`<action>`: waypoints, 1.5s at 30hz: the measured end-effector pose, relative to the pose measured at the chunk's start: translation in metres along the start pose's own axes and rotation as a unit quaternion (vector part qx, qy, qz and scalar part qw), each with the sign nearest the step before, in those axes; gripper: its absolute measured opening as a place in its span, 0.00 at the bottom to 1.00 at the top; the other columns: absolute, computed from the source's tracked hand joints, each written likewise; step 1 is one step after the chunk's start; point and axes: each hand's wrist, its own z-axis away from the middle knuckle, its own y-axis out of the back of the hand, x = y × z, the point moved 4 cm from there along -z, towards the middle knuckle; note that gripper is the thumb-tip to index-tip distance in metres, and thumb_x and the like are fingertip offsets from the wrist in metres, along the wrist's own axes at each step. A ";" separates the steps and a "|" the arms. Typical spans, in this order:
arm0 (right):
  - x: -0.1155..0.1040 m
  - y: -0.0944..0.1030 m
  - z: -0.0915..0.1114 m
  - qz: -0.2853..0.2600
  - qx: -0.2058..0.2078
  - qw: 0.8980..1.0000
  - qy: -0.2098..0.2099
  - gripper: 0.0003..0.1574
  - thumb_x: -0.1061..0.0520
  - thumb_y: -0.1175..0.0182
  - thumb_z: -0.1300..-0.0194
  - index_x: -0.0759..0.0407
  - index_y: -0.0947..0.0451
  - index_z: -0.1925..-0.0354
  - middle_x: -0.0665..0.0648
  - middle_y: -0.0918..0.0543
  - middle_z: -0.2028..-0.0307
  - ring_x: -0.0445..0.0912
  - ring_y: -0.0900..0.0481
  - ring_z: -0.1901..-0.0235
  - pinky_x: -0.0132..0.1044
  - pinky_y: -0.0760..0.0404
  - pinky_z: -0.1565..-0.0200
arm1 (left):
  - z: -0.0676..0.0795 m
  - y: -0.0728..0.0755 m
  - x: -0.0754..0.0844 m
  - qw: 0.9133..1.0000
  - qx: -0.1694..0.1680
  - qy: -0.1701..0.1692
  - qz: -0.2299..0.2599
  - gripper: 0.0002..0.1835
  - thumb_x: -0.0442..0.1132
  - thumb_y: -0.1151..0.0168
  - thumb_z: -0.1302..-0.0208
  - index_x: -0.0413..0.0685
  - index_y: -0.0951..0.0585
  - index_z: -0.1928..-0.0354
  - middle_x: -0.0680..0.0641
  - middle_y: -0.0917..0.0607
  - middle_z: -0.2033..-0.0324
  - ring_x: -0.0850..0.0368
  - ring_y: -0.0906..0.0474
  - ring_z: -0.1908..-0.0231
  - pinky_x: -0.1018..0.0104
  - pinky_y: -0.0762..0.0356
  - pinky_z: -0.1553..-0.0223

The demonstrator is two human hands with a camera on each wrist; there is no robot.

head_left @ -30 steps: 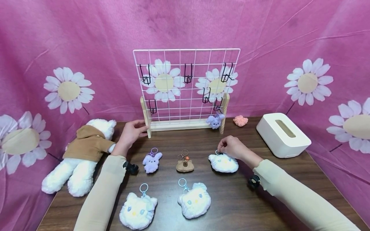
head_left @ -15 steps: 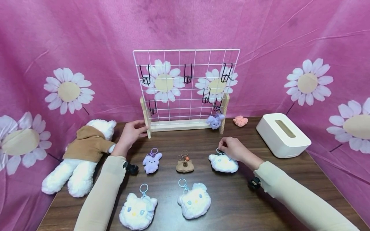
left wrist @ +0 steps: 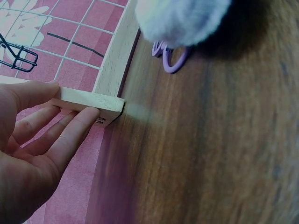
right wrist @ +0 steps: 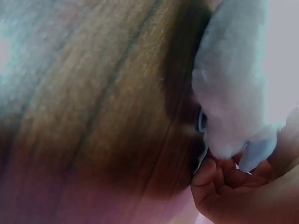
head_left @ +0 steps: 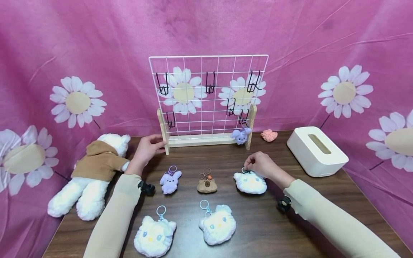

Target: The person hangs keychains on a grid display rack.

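My left hand [head_left: 149, 147] pinches the wooden side post of a white wire grid rack [head_left: 209, 140]. The left wrist view has the thumb on one face of the post [left wrist: 110, 103] and the fingers on the other. At the right, my right hand [head_left: 260, 165] pinches the key ring of a white plush cat keychain [head_left: 250, 183], which lies on the table. Its fluffy body [right wrist: 233, 79] partly covers the curled fingers in the right wrist view. A purple bunny keychain [head_left: 241, 136] hangs from a low black hook at the rack's right side.
Across the brown table lie another purple bunny keychain [head_left: 169, 182], a brown pouch-shaped keychain [head_left: 207, 186] and two white cat keychains [head_left: 154, 238]. A plush bear [head_left: 93, 172] lies left, a white tissue box [head_left: 316, 152] right, and a pink tuft [head_left: 269, 135] behind. Several black hooks [head_left: 210, 87] hang on the grid.
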 end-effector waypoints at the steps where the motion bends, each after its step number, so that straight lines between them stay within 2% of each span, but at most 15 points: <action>1: 0.002 -0.001 -0.001 0.003 -0.002 1.000 0.006 0.10 0.66 0.34 0.26 0.57 0.10 0.66 0.54 0.09 0.67 0.44 0.20 0.66 0.32 0.22 0.62 | 0.000 0.000 0.000 1.000 0.001 0.000 0.000 0.29 0.30 0.35 0.18 0.27 0.28 0.21 0.25 0.24 0.25 0.37 0.10 0.41 0.62 0.04 0.43; 6: 0.037 -0.017 -0.022 0.027 0.018 0.999 0.042 0.11 0.61 0.33 0.23 0.51 0.14 0.66 0.50 0.14 0.69 0.44 0.21 0.66 0.35 0.23 0.64 | 0.001 0.001 0.001 1.000 0.002 0.000 0.001 0.29 0.30 0.35 0.18 0.27 0.28 0.21 0.24 0.24 0.25 0.39 0.09 0.42 0.56 0.05 0.39; 9: 0.061 -0.025 -0.035 0.050 0.051 0.996 0.043 0.12 0.57 0.30 0.22 0.46 0.16 0.67 0.47 0.15 0.69 0.42 0.21 0.66 0.35 0.23 0.64 | 0.000 0.001 0.001 1.000 0.002 -0.002 0.004 0.29 0.30 0.35 0.18 0.27 0.28 0.22 0.24 0.23 0.26 0.43 0.08 0.44 0.53 0.06 0.37; 12: 0.065 -0.025 -0.037 0.053 0.068 0.995 0.049 0.11 0.56 0.29 0.22 0.46 0.16 0.66 0.49 0.15 0.68 0.44 0.20 0.65 0.38 0.22 0.64 | 0.000 0.001 0.001 1.000 0.001 -0.002 0.006 0.29 0.30 0.35 0.18 0.27 0.28 0.22 0.24 0.23 0.26 0.47 0.07 0.46 0.52 0.07 0.36; 17: 0.046 -0.013 -0.023 0.019 0.074 0.995 0.058 0.09 0.57 0.30 0.22 0.50 0.16 0.64 0.51 0.14 0.68 0.45 0.20 0.66 0.37 0.23 0.64 | 0.000 0.000 0.000 1.000 0.001 -0.002 0.003 0.29 0.30 0.35 0.18 0.27 0.28 0.22 0.24 0.23 0.26 0.49 0.08 0.47 0.54 0.06 0.37; 22: 0.011 0.002 -0.004 -0.051 0.047 0.997 0.033 0.03 0.62 0.34 0.20 0.60 0.14 0.54 0.56 0.11 0.64 0.44 0.17 0.66 0.33 0.18 0.62 | 0.000 -0.001 0.000 1.000 0.001 -0.005 -0.003 0.28 0.30 0.36 0.18 0.27 0.27 0.22 0.24 0.23 0.27 0.42 0.09 0.43 0.60 0.04 0.41; 25: -0.003 0.009 0.001 -0.084 0.038 0.995 0.023 0.09 0.65 0.37 0.19 0.67 0.15 0.45 0.60 0.10 0.61 0.44 0.14 0.64 0.30 0.14 0.62 | 0.000 -0.001 0.000 1.000 0.001 -0.006 -0.004 0.28 0.30 0.36 0.18 0.27 0.27 0.22 0.24 0.23 0.27 0.41 0.09 0.42 0.60 0.04 0.42; 28: -0.009 0.014 0.001 -0.093 0.037 0.995 0.029 0.15 0.67 0.39 0.19 0.71 0.16 0.40 0.60 0.11 0.61 0.44 0.14 0.63 0.27 0.13 0.62 | 0.001 0.000 0.000 1.000 0.003 -0.005 -0.002 0.28 0.30 0.36 0.18 0.27 0.27 0.22 0.23 0.22 0.28 0.43 0.09 0.43 0.59 0.05 0.41; 30: -0.011 0.016 0.001 -0.091 0.039 0.995 0.032 0.15 0.67 0.39 0.20 0.71 0.14 0.40 0.59 0.10 0.62 0.43 0.15 0.63 0.26 0.13 0.63 | 0.001 0.000 0.000 1.000 0.003 -0.004 -0.003 0.28 0.30 0.36 0.18 0.27 0.27 0.22 0.23 0.22 0.28 0.43 0.09 0.44 0.59 0.05 0.41; 36: -0.016 0.023 0.006 -0.098 0.048 0.994 0.029 0.08 0.61 0.34 0.19 0.64 0.10 0.51 0.56 0.10 0.67 0.43 0.16 0.66 0.29 0.12 0.65 | 0.001 0.000 0.001 1.000 0.001 -0.006 -0.007 0.28 0.31 0.35 0.18 0.27 0.27 0.22 0.24 0.22 0.27 0.44 0.09 0.44 0.62 0.04 0.43; 42: -0.023 0.030 0.010 -0.105 0.064 0.992 0.034 0.08 0.56 0.30 0.20 0.60 0.10 0.52 0.58 0.09 0.64 0.46 0.15 0.66 0.28 0.16 0.69 | 0.000 0.000 -0.001 1.000 0.002 -0.011 0.003 0.28 0.30 0.35 0.18 0.26 0.27 0.23 0.23 0.22 0.28 0.53 0.08 0.49 0.62 0.03 0.44; 45: -0.029 0.035 0.012 -0.108 0.070 0.991 0.043 0.08 0.56 0.30 0.20 0.60 0.10 0.51 0.59 0.09 0.62 0.45 0.16 0.66 0.28 0.17 0.69 | -0.001 0.000 -0.002 1.000 0.001 -0.012 0.006 0.28 0.29 0.35 0.19 0.26 0.27 0.23 0.23 0.22 0.28 0.54 0.08 0.50 0.62 0.03 0.45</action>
